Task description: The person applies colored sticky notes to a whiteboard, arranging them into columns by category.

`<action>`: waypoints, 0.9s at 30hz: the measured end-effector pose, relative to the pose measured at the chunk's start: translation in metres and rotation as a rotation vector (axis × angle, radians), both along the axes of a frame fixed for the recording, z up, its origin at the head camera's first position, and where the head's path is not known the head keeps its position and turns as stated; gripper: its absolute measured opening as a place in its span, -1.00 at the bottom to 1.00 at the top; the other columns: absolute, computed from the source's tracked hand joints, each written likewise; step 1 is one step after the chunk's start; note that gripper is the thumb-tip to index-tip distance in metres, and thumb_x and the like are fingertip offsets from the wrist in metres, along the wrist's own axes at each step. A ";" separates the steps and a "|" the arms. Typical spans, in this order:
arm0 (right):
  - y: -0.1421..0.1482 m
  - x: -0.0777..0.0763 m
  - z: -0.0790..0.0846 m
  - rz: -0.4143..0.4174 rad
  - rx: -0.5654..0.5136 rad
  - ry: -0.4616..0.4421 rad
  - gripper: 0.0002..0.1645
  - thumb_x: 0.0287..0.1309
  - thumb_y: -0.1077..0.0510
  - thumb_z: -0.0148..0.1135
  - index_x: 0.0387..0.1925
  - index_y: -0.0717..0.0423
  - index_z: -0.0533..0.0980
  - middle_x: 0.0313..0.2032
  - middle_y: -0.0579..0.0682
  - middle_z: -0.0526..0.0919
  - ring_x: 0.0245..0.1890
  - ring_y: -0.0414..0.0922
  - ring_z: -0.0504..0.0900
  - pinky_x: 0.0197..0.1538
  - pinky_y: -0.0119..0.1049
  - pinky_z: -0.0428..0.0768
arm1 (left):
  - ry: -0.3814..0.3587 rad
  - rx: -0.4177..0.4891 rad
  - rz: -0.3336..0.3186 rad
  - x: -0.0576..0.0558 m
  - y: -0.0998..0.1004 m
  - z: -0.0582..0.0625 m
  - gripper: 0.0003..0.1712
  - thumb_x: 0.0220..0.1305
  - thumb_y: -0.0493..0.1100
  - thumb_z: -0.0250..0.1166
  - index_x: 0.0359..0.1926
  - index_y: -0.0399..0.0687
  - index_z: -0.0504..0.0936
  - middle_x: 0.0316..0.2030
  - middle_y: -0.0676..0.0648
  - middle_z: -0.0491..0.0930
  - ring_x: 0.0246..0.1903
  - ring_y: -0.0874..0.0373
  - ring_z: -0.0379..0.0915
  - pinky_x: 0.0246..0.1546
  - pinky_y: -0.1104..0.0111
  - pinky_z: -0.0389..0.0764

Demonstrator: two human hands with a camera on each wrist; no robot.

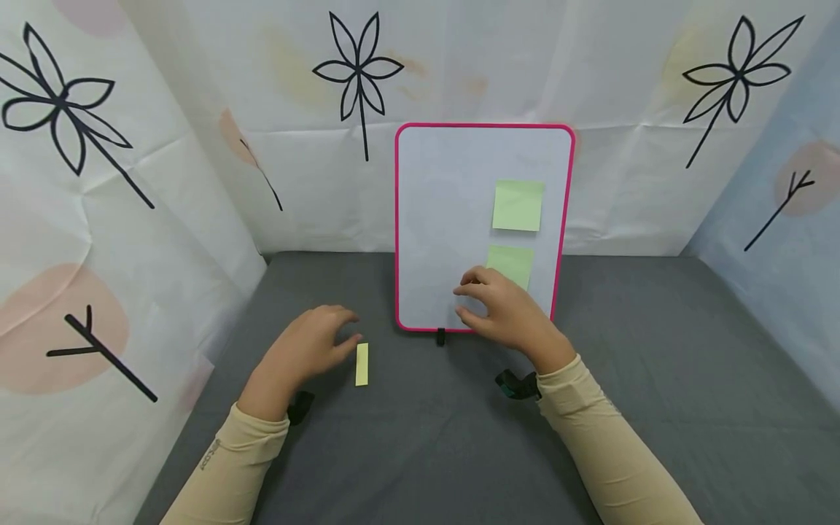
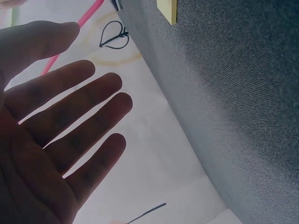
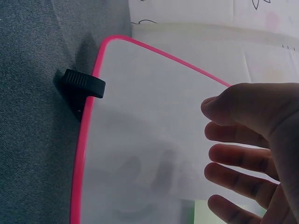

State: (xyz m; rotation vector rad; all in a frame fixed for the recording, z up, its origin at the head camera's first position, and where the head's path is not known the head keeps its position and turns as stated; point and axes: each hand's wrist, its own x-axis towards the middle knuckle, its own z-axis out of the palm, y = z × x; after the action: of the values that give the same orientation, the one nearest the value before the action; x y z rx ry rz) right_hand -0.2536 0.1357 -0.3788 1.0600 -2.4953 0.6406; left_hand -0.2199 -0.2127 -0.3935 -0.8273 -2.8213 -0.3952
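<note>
A small whiteboard [image 1: 446,204] with a pink frame stands upright at the back of the table. Two square green sticky notes are stuck on its right half, the upper one [image 1: 518,205] fully visible and the lower one [image 1: 512,264] partly covered by my right hand. That right hand [image 1: 508,310] hovers before the board's lower part, fingers relaxed and apart, holding nothing. On the left, my left hand [image 1: 308,346] is over the table with loosely spread fingers, likewise holding nothing. Close by its thumb lies a narrow pale-yellow strip [image 1: 362,364], which looks like a thin pad of sticky notes.
A black clip [image 3: 84,83] grips the board's bottom edge and meets the table. Dark grey cloth [image 1: 420,452] covers the tabletop. White fabric walls [image 1: 197,58] with drawn flowers and twigs enclose the back and sides. Black wrist devices [image 1: 517,384] sit under both wrists.
</note>
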 end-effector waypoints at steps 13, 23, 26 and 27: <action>-0.005 -0.001 -0.005 0.020 0.021 -0.008 -0.72 0.26 0.20 0.48 -0.04 0.25 0.76 -0.05 0.08 0.67 -0.09 -0.03 0.65 0.01 -0.11 0.70 | -0.119 -0.048 0.040 0.002 -0.001 0.000 -0.52 0.31 -0.08 0.51 0.13 -0.30 0.73 0.05 -0.22 0.76 0.05 -0.14 0.70 0.09 -0.03 0.69; -0.007 0.000 -0.007 0.024 0.031 -0.021 -0.72 0.28 0.20 0.47 -0.03 0.25 0.76 -0.05 0.09 0.67 -0.09 -0.03 0.65 0.01 -0.11 0.70 | -0.219 -0.078 0.065 -0.001 -0.002 0.000 -0.45 0.30 -0.02 0.52 0.17 -0.29 0.71 0.10 -0.21 0.74 0.10 -0.13 0.68 0.13 -0.04 0.68; -0.008 -0.001 -0.007 0.024 0.028 -0.025 -0.73 0.27 0.20 0.47 -0.04 0.25 0.76 -0.06 0.08 0.67 -0.09 -0.03 0.66 0.01 -0.11 0.70 | -0.227 -0.081 0.064 -0.001 -0.002 0.000 -0.43 0.27 -0.01 0.54 0.17 -0.28 0.71 0.10 -0.22 0.74 0.09 -0.13 0.68 0.12 -0.04 0.68; -0.008 -0.001 -0.008 0.025 0.027 -0.029 -0.73 0.27 0.20 0.47 -0.04 0.25 0.76 -0.06 0.09 0.67 -0.09 -0.03 0.66 0.01 -0.11 0.70 | -0.231 -0.081 0.064 -0.001 -0.002 0.000 -0.43 0.27 -0.01 0.54 0.17 -0.28 0.71 0.10 -0.22 0.74 0.09 -0.13 0.68 0.12 -0.04 0.68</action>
State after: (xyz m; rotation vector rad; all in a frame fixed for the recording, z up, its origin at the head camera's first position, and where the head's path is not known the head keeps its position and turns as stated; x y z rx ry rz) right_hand -0.2544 0.1274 -0.3864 1.1012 -2.5257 0.6351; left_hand -0.2210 -0.2146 -0.3937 -0.7477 -3.0869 -0.3927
